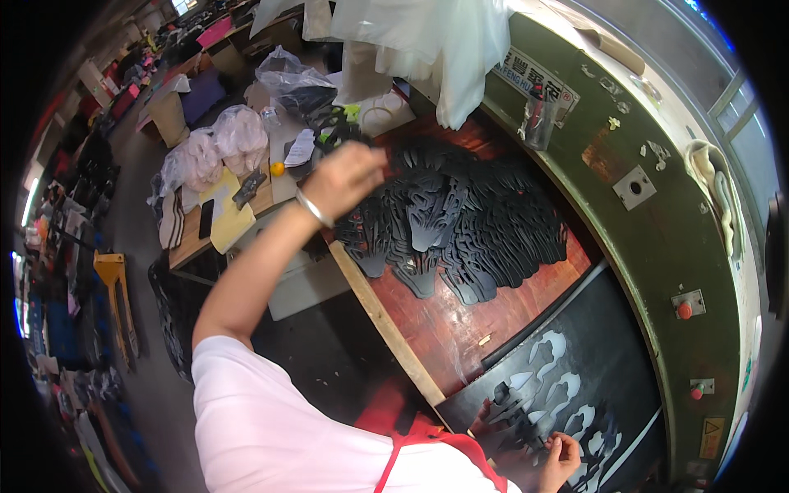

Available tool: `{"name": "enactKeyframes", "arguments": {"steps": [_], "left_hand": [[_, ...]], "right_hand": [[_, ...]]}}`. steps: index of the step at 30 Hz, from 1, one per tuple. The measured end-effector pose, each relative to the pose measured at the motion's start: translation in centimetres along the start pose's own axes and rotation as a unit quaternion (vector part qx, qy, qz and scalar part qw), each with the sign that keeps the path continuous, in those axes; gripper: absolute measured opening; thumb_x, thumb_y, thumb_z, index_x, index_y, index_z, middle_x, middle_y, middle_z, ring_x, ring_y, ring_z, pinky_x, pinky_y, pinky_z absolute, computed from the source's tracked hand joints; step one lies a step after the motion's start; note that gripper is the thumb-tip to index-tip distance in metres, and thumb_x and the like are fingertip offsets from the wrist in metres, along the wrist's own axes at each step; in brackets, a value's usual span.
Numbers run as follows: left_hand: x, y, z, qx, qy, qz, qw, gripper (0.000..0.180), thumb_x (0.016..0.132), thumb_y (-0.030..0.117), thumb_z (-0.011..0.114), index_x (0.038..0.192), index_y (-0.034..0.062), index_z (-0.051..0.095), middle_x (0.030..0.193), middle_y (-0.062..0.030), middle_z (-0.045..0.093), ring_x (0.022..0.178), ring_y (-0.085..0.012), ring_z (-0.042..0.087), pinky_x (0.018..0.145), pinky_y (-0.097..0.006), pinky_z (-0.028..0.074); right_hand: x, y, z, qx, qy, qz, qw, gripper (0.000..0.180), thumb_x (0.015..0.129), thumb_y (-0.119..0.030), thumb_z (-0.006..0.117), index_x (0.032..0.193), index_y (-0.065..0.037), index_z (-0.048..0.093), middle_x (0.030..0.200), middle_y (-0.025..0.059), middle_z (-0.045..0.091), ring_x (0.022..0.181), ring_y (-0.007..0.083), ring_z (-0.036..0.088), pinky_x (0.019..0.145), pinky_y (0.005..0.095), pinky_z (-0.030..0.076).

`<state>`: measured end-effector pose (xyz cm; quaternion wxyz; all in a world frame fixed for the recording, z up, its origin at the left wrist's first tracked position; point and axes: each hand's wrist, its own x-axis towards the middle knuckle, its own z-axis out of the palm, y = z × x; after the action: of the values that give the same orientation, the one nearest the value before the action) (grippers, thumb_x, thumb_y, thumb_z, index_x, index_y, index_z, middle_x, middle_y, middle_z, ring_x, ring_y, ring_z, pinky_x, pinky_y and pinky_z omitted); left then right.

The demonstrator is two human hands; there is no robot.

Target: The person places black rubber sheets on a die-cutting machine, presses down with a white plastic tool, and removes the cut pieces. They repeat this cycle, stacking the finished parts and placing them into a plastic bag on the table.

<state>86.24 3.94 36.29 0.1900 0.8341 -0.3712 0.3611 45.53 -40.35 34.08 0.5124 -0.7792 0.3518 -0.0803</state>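
Observation:
My left hand [349,181] is raised on a stretched-out arm at the far left edge of a red board. Its fingers look curled but are smeared by motion, so whether they hold anything is unclear. Just right of it lies a broad heap of black cut-out pieces [472,222], flat, slotted and stacked in overlapping rows. Low on the right, the thumb and fingers of my right hand [561,458] pinch a thin black cut piece [526,435]. That hand is over a black sheet [501,390] with curved openings that show pale beneath.
A green machine frame [608,189] with red buttons [685,310] curves along the right. Clear plastic sheeting [460,57] hangs at the back. On the left, a table holds bagged goods [226,144], a phone [206,219] and yellow paper [233,226]. A yellow pallet jack [115,287] stands beyond.

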Motion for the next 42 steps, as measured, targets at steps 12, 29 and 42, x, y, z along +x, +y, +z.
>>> {"name": "enactKeyframes", "arguments": {"steps": [12, 29, 42], "left_hand": [[-9.2, 12.9, 3.8, 0.021, -0.212, -0.054, 0.976, 0.031, 0.069, 0.022, 0.074, 0.093, 0.0056, 0.065, 0.103, -0.0109, 0.059, 0.093, -0.0293, 0.055, 0.083, -0.042, 0.045], [-9.9, 31.1, 11.9, -0.390, -0.321, -0.383, 0.774, 0.043, 0.095, 0.019, 0.057, 0.128, -0.0066, 0.049, 0.108, -0.0081, 0.061, 0.097, -0.0137, 0.055, 0.086, -0.026, 0.045], [-9.5, 27.1, 9.9, -0.398, -0.501, -0.433, 0.635, 0.039, 0.096, 0.035, 0.054, 0.118, 0.0030, 0.059, 0.107, -0.0108, 0.062, 0.096, -0.0212, 0.061, 0.067, -0.035, 0.052]], "right_hand": [[2.0, 12.7, -12.9, -0.208, 0.190, -0.028, 0.959, 0.018, 0.089, -0.011, 0.063, 0.101, 0.003, 0.066, 0.090, 0.0125, 0.068, 0.077, 0.0213, 0.063, 0.071, 0.0311, 0.051], [-2.4, 21.0, -18.9, 0.155, 0.366, 0.224, 0.890, 0.043, 0.095, -0.040, 0.052, 0.106, 0.000, 0.060, 0.083, 0.0149, 0.067, 0.068, 0.0218, 0.065, 0.060, 0.0334, 0.054], [-13.6, 24.0, -21.5, -0.030, 0.367, 0.194, 0.909, 0.031, 0.082, -0.028, 0.073, 0.095, -0.002, 0.062, 0.076, 0.0124, 0.064, 0.074, 0.0247, 0.066, 0.068, 0.0359, 0.052]]}}
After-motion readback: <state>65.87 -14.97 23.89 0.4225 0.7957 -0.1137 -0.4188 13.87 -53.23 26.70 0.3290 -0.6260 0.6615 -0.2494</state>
